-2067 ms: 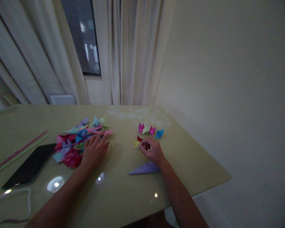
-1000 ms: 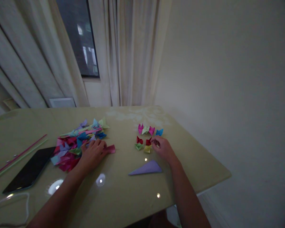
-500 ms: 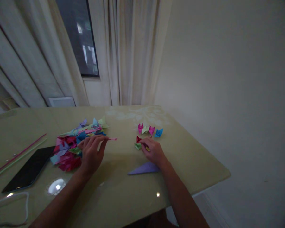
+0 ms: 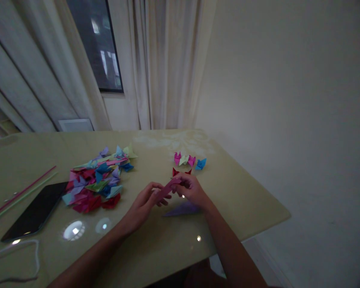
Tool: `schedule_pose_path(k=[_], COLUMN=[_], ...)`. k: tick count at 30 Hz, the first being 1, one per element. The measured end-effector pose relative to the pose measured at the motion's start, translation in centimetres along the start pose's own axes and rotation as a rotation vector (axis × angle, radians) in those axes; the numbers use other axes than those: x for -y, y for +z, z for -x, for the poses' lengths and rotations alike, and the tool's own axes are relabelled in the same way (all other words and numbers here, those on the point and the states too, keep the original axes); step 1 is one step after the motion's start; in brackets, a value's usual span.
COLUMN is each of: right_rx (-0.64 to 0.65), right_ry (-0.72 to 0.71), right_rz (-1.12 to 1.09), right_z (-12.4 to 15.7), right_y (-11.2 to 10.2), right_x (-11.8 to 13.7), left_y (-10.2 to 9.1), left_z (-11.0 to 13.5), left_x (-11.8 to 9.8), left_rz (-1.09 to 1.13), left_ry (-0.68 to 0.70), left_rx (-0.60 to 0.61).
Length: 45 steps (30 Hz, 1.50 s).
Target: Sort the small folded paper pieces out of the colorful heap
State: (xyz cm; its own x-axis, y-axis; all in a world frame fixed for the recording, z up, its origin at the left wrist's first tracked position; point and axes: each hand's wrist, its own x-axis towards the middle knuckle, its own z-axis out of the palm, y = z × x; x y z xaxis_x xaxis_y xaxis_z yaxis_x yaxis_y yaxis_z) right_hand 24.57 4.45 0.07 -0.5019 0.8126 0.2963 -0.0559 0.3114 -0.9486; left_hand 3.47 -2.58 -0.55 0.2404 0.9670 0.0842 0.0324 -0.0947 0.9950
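Note:
My left hand (image 4: 144, 204) and my right hand (image 4: 192, 191) meet above the table (image 4: 156, 244), both pinching a folded pink paper piece (image 4: 167, 189) between their fingertips. A flat purple paper triangle (image 4: 183, 209) lies just under my right hand. Behind my hands sits a small group of folded paper pieces (image 4: 188, 161) in pink, green, red and blue. A large heap of coloured folded paper pieces (image 4: 97, 181) lies to the left of my left hand.
A dark phone or tablet (image 4: 36, 212) lies at the left, with thin pink and green straws (image 4: 21, 194) beyond it and a white cable (image 4: 15, 252) near the front edge. The table's right edge (image 4: 270, 218) drops off near the wall. Curtains (image 4: 165, 64) hang behind.
My left hand picked a pink piece from the heap and carried it rightward. My right hand left the small group and now grips the same piece.

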Motion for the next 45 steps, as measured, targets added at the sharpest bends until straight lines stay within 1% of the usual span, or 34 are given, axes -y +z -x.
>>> schedule_pose_path(k=[2,3,5,7,9,12,14,16,18,20,23,25,27,29,31,33,34,35,36,37,40,42,45], right_rx=[-0.025,-0.036,-0.044,-0.035,-0.012,-0.012,-0.067,-0.138,-0.177,-0.164,-0.116,-0.103,-0.100,-0.101,-0.102,-0.101,-0.100,-0.098,-0.097,-0.098,-0.100,-0.107,-0.110], right_ry=[0.000,-0.006,-0.008,0.002,0.004,0.043,0.075,0.068,0.056,0.070,0.107,0.112,0.110,0.106,0.101,0.100,0.100,0.100,0.100,0.100,0.102,0.095,0.080], right_rz=[-0.066,-0.074,-0.067,-0.038,0.000,0.054,0.083,0.092,0.078,0.074,0.104,0.113,0.112,0.129,0.165,0.201,0.211,0.214,0.215,0.215,0.223,0.240,0.269], right_z=[0.1,0.2,0.4,0.8,1.2,1.8,2.0,2.1,2.0,1.8,1.6,1.5,1.3,1.2,1.1,1.0,1.0,1.0,1.0,1.0,1.0,1.0,0.9], right_y=[-0.9,-1.5,-2.8,-4.1,-5.5,-7.2,-8.0,-8.3,-8.3,-7.9,-7.1,-6.8,-6.5,-6.3,-6.0,-5.7,-5.5,-5.3,-5.1,-4.9,-4.5,-4.3,-3.8], right_x=[0.3,0.5,0.7,1.0,1.1,1.1,0.8,0.5,0.1,-0.3,-0.8,-1.0,-1.3,-1.5,-1.6,-1.7,-1.7,-1.7,-1.7,-1.7,-1.7,-1.8,-2.0], left_y=[0.1,0.1,0.1,0.3,0.5,1.1,1.5,1.7,1.8,1.8,1.8,1.6,1.0,-0.3,-2.2,-4.4,-5.3,-6.2,-6.9,-7.3,-7.6,-7.1,-6.0], left_z=[0.0,-0.1,-0.2,-0.3,-0.4,-0.4,-0.2,0.0,0.3,0.4,0.6,0.5,0.4,0.2,0.2,0.4,0.5,0.6,0.6,0.6,0.4,0.1,-0.3], left_x=[-0.3,-0.4,-0.3,0.1,0.6,1.2,1.3,1.3,1.2,1.3,1.7,1.7,1.5,0.9,0.0,-0.7,-0.9,-1.0,-0.9,-0.9,-0.4,-0.3,0.0], left_rz=[0.031,0.028,-0.004,-0.049,-0.092,-0.185,-0.247,-0.307,-0.376,-0.455,-0.580,-0.698,-0.851,-1.068,-1.349,-1.606,-1.696,-1.753,-1.778,-1.779,-1.714,-1.654,-1.496], left_ry=[-0.068,-0.084,-0.086,-0.049,-0.004,0.051,0.068,0.076,0.083,0.089,0.105,0.150,0.203,0.221,0.180,0.080,0.021,-0.031,-0.073,-0.097,-0.084,-0.030,0.127], left_rx=[0.087,0.106,0.079,0.003,-0.045,-0.042,-0.031,0.002,0.049,0.064,0.012,-0.024,-0.053,-0.120,-0.257,-0.406,-0.458,-0.482,-0.480,-0.454,-0.344,-0.319,-0.357])
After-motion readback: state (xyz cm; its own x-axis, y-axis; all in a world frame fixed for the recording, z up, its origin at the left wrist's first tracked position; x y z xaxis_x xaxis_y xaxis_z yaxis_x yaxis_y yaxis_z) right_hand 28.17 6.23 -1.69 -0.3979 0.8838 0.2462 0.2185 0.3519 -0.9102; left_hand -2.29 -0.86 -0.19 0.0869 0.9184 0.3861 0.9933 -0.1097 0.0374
